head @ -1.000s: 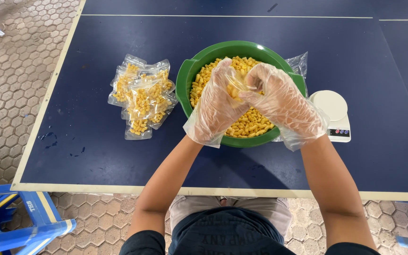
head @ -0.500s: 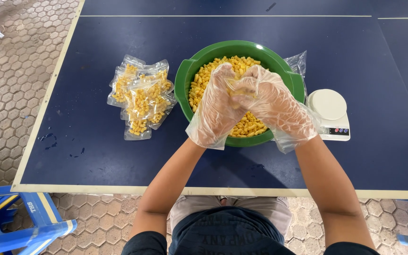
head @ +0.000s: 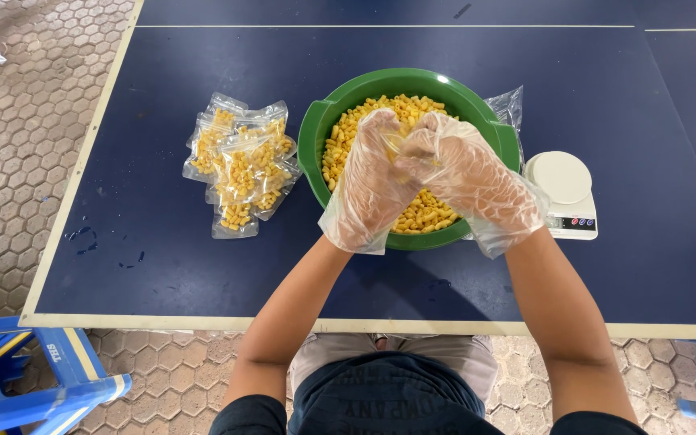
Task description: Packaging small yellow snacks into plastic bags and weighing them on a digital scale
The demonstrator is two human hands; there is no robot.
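Both hands work together over the green bowl [head: 312,137], which sits near the middle of the dark blue tabletop [head: 163,266] and is heaped with small yellow snack pieces [head: 344,141]. The left hand [head: 368,189] and the right hand [head: 469,181] each wear a loose clear plastic glove, and their fingertips meet above the heap. Between them a small clear pouch [head: 396,145] seems to be held, with yellow pieces showing through it; the glove film blurs its outline. The left hand's grip looks closed around the pouch from the side, and the right hand's fingers pinch in at its top. Whether the right hand holds the pouch's mouth or a pinch of pieces cannot be told.

Judged from this, the step in hand is filling or closing one pouch over the bowl. A move from here calls for keeping the pouch upright and its mouth held, so nothing spills back.

To the left of the bowl, well apart from the hands, lies a pile of filled pouches [head: 239,173], overlapping one another flat on the tabletop. Just right of the bowl stands a small white scale [head: 561,181] with a round bare platform. Crumpled clear plastic [head: 509,105] shows behind the bowl's right rim. The right forearm lies between the body and the scale; otherwise nothing blocks the way. Blue chairs [head: 34,379] stand on the tiled floor [head: 26,145].
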